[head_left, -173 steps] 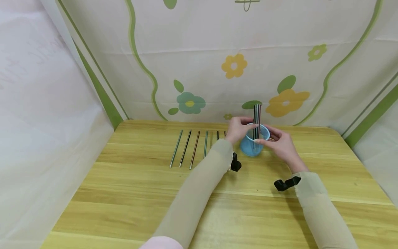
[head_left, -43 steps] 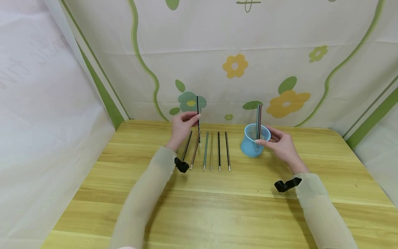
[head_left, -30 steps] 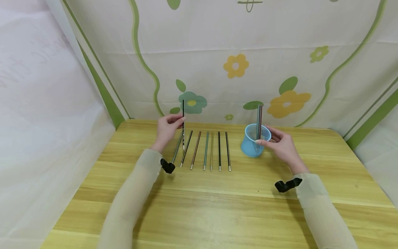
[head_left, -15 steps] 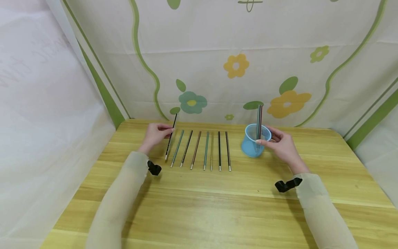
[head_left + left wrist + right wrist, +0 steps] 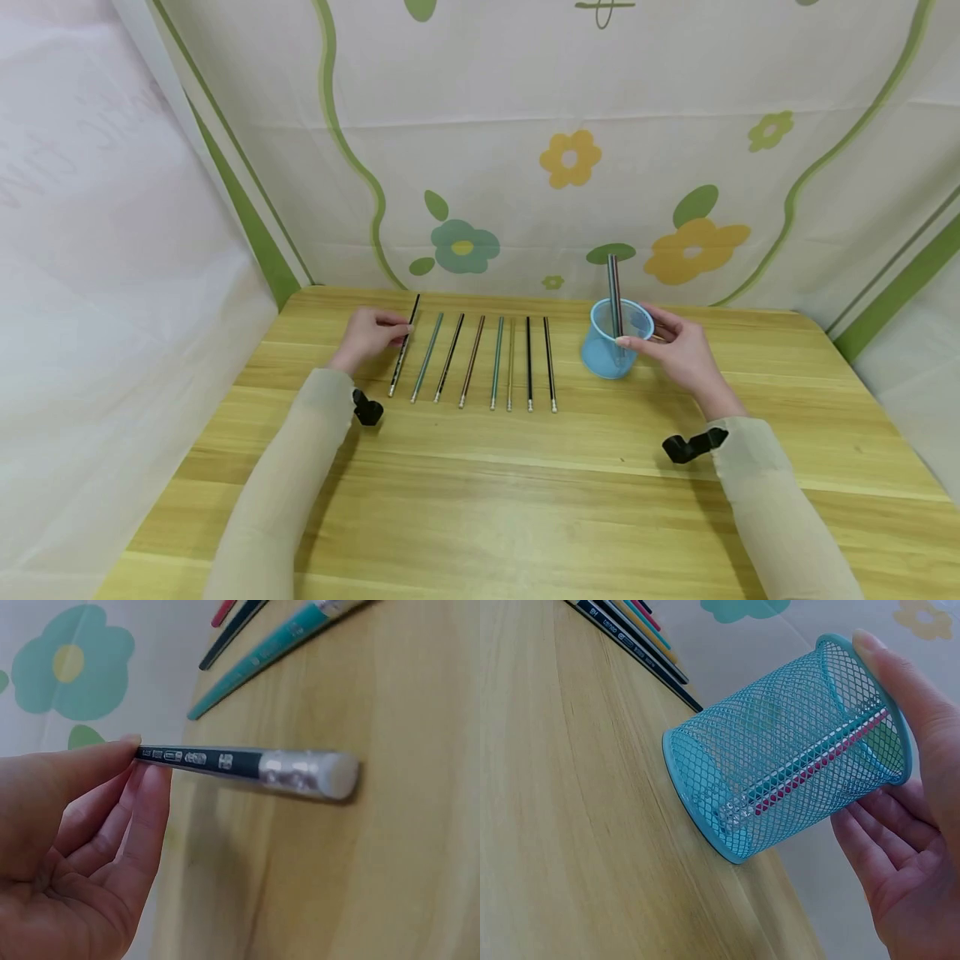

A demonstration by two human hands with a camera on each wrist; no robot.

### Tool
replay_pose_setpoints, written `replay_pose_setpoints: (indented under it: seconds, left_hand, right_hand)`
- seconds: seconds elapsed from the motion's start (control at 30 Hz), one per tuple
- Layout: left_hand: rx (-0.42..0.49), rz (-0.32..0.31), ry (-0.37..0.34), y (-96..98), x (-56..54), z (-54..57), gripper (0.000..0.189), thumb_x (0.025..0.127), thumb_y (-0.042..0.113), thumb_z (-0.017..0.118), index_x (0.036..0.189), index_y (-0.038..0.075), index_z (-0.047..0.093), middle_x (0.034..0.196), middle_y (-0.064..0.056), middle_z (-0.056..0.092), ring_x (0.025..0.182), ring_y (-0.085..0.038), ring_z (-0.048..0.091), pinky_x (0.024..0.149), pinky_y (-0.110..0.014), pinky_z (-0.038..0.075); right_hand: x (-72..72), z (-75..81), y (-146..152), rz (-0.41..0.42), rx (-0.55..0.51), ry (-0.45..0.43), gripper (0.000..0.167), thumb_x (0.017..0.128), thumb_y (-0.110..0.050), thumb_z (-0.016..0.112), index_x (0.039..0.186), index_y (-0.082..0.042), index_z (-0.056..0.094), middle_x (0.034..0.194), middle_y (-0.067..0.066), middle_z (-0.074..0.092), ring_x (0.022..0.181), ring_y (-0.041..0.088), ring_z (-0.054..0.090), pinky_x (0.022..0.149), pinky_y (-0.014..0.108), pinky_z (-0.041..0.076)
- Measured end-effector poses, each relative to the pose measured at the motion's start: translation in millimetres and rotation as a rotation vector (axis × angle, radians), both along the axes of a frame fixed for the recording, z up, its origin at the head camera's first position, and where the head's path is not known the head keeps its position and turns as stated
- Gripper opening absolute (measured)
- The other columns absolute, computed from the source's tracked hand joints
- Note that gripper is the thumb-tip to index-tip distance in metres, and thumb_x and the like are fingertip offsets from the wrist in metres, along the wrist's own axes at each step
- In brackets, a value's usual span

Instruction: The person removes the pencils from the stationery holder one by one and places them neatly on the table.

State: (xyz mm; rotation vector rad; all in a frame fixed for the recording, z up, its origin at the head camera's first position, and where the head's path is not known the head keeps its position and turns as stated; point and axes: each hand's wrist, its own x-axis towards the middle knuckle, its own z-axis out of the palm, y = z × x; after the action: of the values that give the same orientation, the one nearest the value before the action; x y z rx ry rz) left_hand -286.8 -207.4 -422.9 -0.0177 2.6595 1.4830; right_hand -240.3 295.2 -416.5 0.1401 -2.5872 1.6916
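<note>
My left hand (image 5: 369, 337) pinches a black pencil (image 5: 398, 369) between thumb and fingers, at the left end of a row on the table. In the left wrist view, the black pencil's white eraser (image 5: 339, 775) and silver ferrule face the camera, close over the wood. My right hand (image 5: 678, 354) holds a light-blue mesh pen cup (image 5: 600, 357) by its rim, thumb on the near side and fingers round the far side. Inside the cup lean a teal pencil and a red pencil (image 5: 810, 772), eraser ends down, their upper ends sticking out above the rim.
Right of the held pencil, several pencils lie side by side, including a teal pencil (image 5: 427, 358), a red-brown pencil (image 5: 472, 362) and a yellow pencil (image 5: 511, 367), erasers toward me. The wooden table (image 5: 480, 500) ends at a flowered cloth (image 5: 480, 167) behind.
My left hand has carried the black pencil from the cup leftward past the row and lowered it at the left end. The pencils in the cup now lean further left; the right hand has stayed put.
</note>
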Motion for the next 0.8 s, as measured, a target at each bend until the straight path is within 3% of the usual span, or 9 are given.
replay_pose_setpoints:
  seconds: [0.37, 0.8]
  left_hand:
    - [0.04, 0.021, -0.08, -2.0, -1.6, -9.3, 0.028, 0.096, 0.015, 0.075, 0.116, -0.004, 0.073, 0.11, -0.019, 0.07, 0.083, -0.019, 0.071, 0.074, -0.028, 0.061]
    - [0.016, 0.022, -0.086, 1.6, 1.6, -11.0, 0.026, 0.096, 0.014, 0.075, 0.114, -0.005, 0.074, 0.105, -0.019, 0.072, 0.077, -0.015, 0.071, 0.071, -0.027, 0.062]
  right_hand:
    - [-1.4, -0.8, 0.2, 0.006, 0.003, 0.008, 0.079, 0.089, -0.033, 0.082, 0.155, -0.011, 0.044, 0.15, 0.017, 0.05, 0.132, 0.035, 0.053, 0.088, 0.012, 0.051]
    - [0.1, -0.8, 0.4, 0.009, 0.0, 0.015, 0.079, 0.089, -0.034, 0.082, 0.155, -0.01, 0.044, 0.15, 0.018, 0.05, 0.132, 0.036, 0.052, 0.088, 0.012, 0.05]
